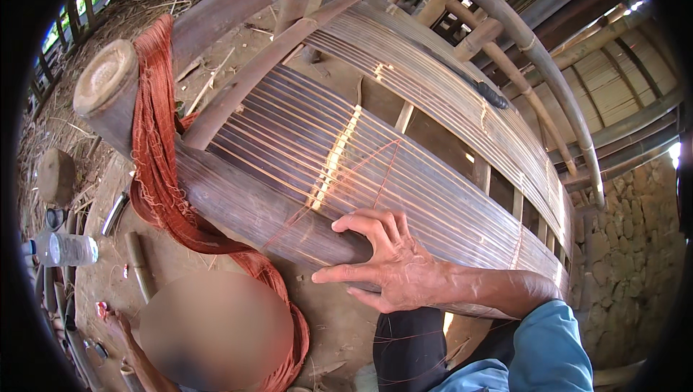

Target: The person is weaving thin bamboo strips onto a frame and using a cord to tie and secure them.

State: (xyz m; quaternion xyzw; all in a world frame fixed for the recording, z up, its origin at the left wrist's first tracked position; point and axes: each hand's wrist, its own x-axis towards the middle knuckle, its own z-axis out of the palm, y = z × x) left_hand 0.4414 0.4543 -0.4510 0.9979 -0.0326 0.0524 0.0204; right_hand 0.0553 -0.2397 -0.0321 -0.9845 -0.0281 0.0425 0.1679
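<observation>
My right hand [390,258] arches over the thick rounded front beam [238,193] of a bamboo slat bench, fingers spread and partly curled. A thin reddish thread [386,175] loops across the slats [419,175] and runs down to the fingertips; whether it is pinched there is hidden. A thick hank of rust-red yarn [155,103] hangs over the cut end of a bamboo pole [108,78], drops in front of the beam and curves toward the lower edge. Pale binding [336,157] crosses the slats. My left hand is out of view.
Another person sits low at the front left, partly blurred; their hand [115,323] is by a small red-and-white item. A plastic bottle [68,249], a stone [56,175] and bamboo pieces [137,266] lie left. A curved bamboo rail [534,53] arches over the bench.
</observation>
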